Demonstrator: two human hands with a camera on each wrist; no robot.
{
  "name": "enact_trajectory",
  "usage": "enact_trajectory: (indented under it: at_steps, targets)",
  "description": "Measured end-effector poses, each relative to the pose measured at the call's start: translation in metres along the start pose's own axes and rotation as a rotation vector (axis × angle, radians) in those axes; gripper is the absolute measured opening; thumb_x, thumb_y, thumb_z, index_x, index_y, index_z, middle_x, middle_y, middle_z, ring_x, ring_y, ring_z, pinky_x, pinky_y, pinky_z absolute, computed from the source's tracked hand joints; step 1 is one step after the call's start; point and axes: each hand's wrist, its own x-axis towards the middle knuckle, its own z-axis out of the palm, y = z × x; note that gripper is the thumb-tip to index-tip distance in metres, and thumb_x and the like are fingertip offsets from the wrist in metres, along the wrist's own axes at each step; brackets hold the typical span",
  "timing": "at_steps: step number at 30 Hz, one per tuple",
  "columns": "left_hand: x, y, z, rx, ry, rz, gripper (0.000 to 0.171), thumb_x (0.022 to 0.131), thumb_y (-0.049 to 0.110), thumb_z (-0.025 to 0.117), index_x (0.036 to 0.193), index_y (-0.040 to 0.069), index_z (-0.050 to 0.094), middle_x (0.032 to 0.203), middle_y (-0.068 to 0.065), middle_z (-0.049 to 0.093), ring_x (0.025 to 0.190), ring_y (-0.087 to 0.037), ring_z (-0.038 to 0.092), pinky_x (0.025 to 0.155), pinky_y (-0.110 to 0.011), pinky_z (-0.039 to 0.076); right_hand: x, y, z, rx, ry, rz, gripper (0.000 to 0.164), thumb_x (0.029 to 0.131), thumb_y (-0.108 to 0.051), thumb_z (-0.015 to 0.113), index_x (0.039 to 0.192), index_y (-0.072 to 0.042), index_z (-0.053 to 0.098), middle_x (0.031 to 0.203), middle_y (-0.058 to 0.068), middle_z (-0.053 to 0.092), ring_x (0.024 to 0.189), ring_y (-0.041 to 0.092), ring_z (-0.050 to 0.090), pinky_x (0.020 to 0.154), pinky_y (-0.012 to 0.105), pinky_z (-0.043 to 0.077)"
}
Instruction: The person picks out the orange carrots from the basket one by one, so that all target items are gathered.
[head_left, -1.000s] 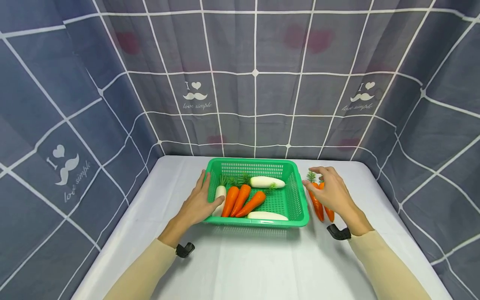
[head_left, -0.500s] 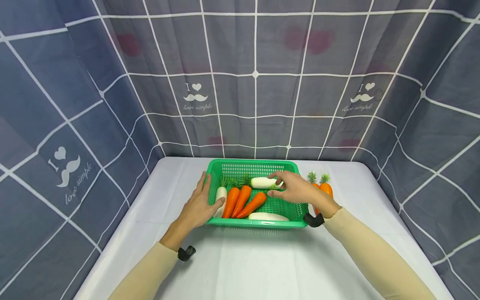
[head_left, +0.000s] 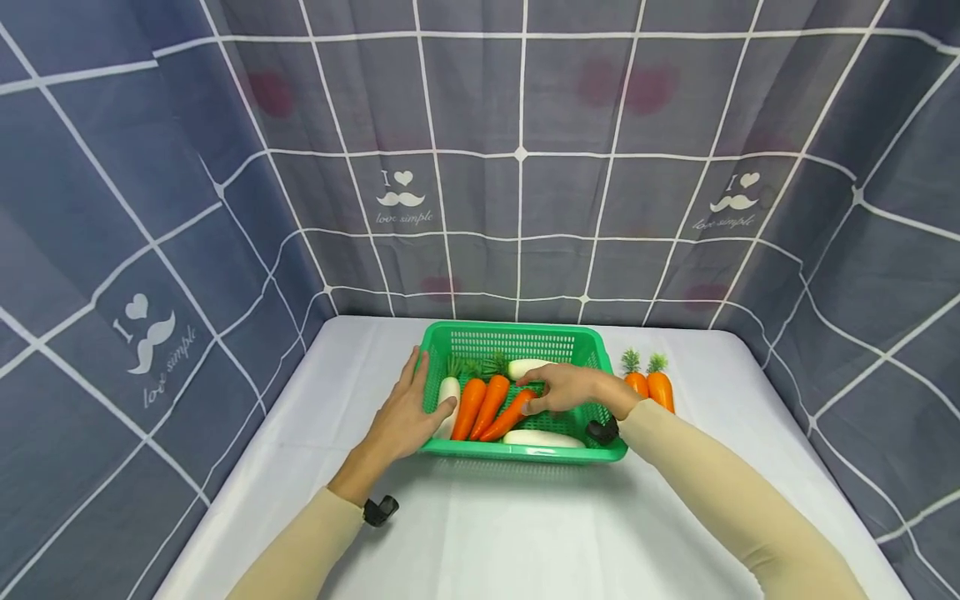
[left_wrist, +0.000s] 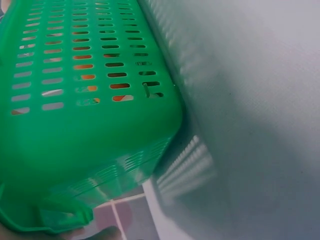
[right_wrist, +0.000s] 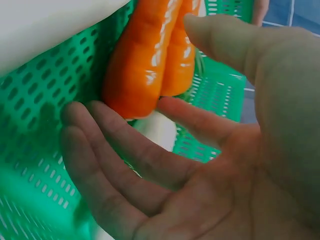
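A green plastic basket point(head_left: 525, 451) holds several vegetables. My left hand point(head_left: 401, 421) rests along its left side, fingers fairly straight on the rim, thumb over a white radish point(head_left: 448, 392). Inside the basket my right hand point(head_left: 562, 388) hovers around the leafy end of the rightmost carrot point(head_left: 504, 422). Seen from the right wrist, the fingers spread right at the thick end of that carrot point(right_wrist: 142, 60), with the thumb held apart above. Two more carrots, one in the middle point(head_left: 491, 402) and one further left point(head_left: 470, 406), lie beside it. Most green tops are partly hidden.
Two carrots with green tops, one nearer point(head_left: 636, 383) and one further right point(head_left: 661, 389), lie on the white tablecloth point(head_left: 510, 533) beside the basket. Inside it, white radishes lie along the front point(head_left: 543, 438) and back. A grey checked curtain point(head_left: 480, 183) surrounds the table.
My right hand has moved left from above the carrots outside the basket to the rightmost carrot inside. The left hand has stayed on the basket's side. The view has shifted slightly.
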Motion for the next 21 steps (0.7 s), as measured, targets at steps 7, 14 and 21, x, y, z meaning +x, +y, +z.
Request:
enact_trajectory:
  at_steps: [7,14,21]
  targets:
    - [0.000,0.000,0.001,0.005,0.009,0.001,0.105,0.115,0.061,0.065,0.189,0.011,0.008,0.200,-0.004,-0.006,0.174,-0.052,0.039,0.108,-0.080,0.060,0.010,0.005,0.004,0.172,-0.031,0.016,0.064,0.114,-0.039,0.078,0.169,-0.011,0.060,0.132,0.015,0.082,0.094,0.039,0.083,0.091,0.041,0.066]
    - [0.000,0.002,0.000,0.011,0.008,-0.001,0.105,0.116,0.060,0.065,0.189,0.011,0.008,0.200,-0.005,-0.006,0.174,-0.052,0.038,0.108,-0.079,0.061,0.013,0.006,0.009,0.322,-0.001,0.023,0.055,0.113,-0.030,0.079,0.160,-0.007,0.064,0.128,0.010,0.085,0.109,0.035,0.087,0.102,0.045,0.071]
    - [0.000,0.002,0.001,0.006,0.010,-0.004,0.105,0.115,0.061,0.065,0.189,0.012,0.008,0.200,-0.004,-0.006,0.175,-0.052,0.038,0.112,-0.081,0.058,0.017,0.003,0.009,0.483,0.010,0.047,0.057,0.111,-0.026,0.082,0.159,-0.001,0.063,0.135,0.016,0.084,0.118,0.039,0.084,0.110,0.052,0.069]
